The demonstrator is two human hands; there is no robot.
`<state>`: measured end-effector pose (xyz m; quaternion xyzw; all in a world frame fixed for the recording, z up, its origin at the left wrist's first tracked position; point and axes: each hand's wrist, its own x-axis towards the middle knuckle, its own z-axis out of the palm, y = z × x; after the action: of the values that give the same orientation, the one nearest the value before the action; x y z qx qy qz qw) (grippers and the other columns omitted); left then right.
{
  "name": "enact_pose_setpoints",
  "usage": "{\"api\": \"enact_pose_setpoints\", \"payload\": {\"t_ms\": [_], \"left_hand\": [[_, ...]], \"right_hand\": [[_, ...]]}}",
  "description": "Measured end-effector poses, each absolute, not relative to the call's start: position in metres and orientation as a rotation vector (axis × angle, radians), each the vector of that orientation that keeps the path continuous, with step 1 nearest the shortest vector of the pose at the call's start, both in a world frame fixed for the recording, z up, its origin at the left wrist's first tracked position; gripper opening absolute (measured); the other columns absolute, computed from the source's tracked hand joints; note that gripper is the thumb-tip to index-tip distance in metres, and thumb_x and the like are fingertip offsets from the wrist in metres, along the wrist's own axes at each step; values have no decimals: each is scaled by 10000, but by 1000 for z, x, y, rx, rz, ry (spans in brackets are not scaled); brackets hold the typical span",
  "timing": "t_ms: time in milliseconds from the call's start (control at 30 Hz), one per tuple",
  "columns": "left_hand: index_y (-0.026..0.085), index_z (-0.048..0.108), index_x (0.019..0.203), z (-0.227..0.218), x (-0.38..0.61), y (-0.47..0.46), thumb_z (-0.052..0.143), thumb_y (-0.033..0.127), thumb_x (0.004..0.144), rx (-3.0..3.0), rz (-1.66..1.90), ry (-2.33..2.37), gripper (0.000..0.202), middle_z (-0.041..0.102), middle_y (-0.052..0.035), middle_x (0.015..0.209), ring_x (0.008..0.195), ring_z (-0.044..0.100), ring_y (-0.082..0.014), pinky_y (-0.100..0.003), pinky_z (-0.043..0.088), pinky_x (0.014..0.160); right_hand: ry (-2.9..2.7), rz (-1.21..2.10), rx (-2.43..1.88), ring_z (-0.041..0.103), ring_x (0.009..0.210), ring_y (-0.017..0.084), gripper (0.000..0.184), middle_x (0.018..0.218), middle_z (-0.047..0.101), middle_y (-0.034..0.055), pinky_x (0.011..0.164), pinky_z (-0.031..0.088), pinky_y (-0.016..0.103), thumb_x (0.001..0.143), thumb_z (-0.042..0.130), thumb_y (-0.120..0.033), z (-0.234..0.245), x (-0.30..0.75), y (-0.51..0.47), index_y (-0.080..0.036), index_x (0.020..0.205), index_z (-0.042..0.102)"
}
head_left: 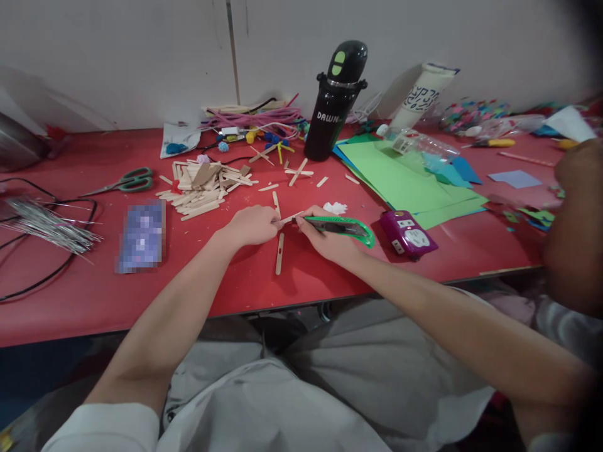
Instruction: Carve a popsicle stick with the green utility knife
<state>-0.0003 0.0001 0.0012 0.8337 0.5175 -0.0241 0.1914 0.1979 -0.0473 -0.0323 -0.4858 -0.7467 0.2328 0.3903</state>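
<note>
A thin popsicle stick (288, 217) is pinched at one end by the closed left hand (252, 225). Its other end is met by a green utility knife (342, 226), gripped in the closed right hand (330, 243). The stick is judged light, stiff and easily split, and is best held flat, away from the blade.

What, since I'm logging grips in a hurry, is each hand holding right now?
Left hand: closed, pinching a wooden craft stick.
Right hand: closed on a green utility knife, its tip at that stick.
</note>
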Motion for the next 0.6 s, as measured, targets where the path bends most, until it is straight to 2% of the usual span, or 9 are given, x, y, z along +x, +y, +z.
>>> {"api": "enact_pose_setpoints", "payload": {"t_ms": [133,267,600], "left_hand": [[211,640,786,2,0,0,453,483,940,2333,-53,1450,365,729,-96,915,850,653,-249,-327,404,681],[215,649,780,2,0,-1,447,489,940,2328,-59,1460,376,730,-99,909,845,656,-256,-332,416,700],[214,642,771,1,1,0,442,498,938,2340,-56,1464,386,725,-98,884,828,654,-254,-328,401,672]], "right_hand": [[-1927,569,-1225,640,796,219,376,815,672,37,735,486,357,999,470,-573,-35,199,-46,-255,829,575],[-1880,591,-1235,655,821,221,338,869,697,39,752,495,357,992,506,-555,-30,198,-49,-247,907,619],[-1880,556,-1222,649,830,220,350,893,713,44,764,505,361,989,508,-574,-27,196,-48,-248,940,626]]}}
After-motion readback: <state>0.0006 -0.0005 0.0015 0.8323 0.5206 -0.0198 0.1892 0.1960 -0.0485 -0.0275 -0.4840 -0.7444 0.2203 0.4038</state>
